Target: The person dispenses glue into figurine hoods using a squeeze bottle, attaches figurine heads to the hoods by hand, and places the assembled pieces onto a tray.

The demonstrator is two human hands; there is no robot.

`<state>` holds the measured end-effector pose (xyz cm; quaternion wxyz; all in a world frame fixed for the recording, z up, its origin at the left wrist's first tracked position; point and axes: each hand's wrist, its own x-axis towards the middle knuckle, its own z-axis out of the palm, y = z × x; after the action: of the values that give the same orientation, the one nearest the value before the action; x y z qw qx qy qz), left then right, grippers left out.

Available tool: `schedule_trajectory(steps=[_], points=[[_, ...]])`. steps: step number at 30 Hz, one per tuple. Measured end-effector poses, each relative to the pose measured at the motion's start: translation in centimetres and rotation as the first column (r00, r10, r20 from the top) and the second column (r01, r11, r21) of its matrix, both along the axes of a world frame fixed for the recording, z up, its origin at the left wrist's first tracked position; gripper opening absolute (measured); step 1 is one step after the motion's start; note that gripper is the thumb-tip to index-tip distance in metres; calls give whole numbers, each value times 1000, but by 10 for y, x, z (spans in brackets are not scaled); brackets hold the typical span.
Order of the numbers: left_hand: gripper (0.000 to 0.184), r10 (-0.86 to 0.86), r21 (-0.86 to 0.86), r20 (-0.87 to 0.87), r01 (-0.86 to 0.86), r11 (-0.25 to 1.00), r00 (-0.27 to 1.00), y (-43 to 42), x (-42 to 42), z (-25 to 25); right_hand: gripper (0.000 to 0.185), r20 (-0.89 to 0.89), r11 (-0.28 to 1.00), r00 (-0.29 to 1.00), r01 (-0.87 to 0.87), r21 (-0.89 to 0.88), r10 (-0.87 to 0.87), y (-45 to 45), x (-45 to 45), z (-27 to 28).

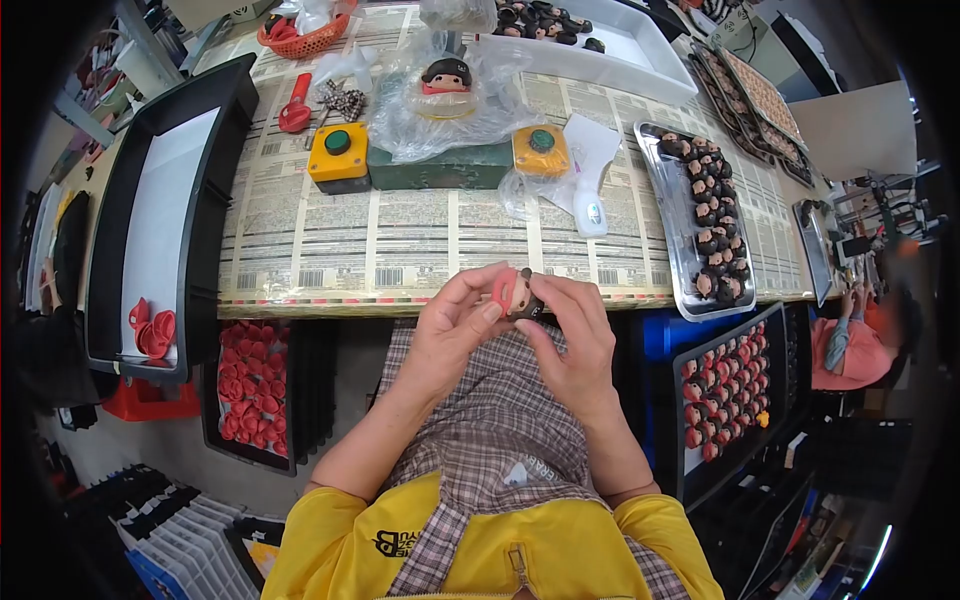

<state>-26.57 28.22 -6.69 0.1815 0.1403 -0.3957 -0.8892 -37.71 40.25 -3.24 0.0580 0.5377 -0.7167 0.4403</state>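
Note:
A small doll head (pixel 521 298) with a black cap and a red plastic piece (pixel 504 288) against it is held between my hands, just off the table's front edge. My left hand (pixel 455 322) is closed, thumb and fingers pinching the red piece. On the other side, my right hand (pixel 577 335) is closed on the black-capped part of the head. The fingers partly cover where the two parts meet. Beyond my hands, a finished-looking doll head (pixel 446 77) sits in a plastic-wrapped fixture on a green base (pixel 440 172) between two yellow button boxes (pixel 340 160) (pixel 541 152).
A metal tray (pixel 662 200) of dark-haired heads lies on the right, with a white bin (pixel 640 60) behind. A black tray (pixel 200 190) holds red pieces (pixel 154 330) on the left. Below are a bin of red pieces (pixel 252 385) and a tray of heads (pixel 725 380). Another person (pixel 850 350) works far right.

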Motion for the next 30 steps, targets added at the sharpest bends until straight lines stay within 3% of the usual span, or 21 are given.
schedule_trajectory(steps=[10,13,17,20,23,30], points=[[38,69,19,-12,-69,997,998,5,-8,-10,52,-92,999,995,-25,30,28,-2,-6,-13],[36,89,-36,-50,-91,995,995,8,-15,-13,58,-53,1000,999,4,11,-3,-9,2,-4],[34,87,-46,-38,-89,995,995,13,-21,-6,61,-180,992,976,123,-28,-126,-19,1,-22],[25,-10,133,-52,17,991,999,4,-19,2,59,-212,991,971,89,-96,-108,-21,-4,-21],[23,-79,193,-49,87,977,996,-8,-19,-4,55,-213,989,974,50,-137,-78,-22,-3,-21],[22,-95,147,-79,105,983,992,-11,-23,-9,49,-216,976,975,7,-220,-56,-23,-6,-23]])
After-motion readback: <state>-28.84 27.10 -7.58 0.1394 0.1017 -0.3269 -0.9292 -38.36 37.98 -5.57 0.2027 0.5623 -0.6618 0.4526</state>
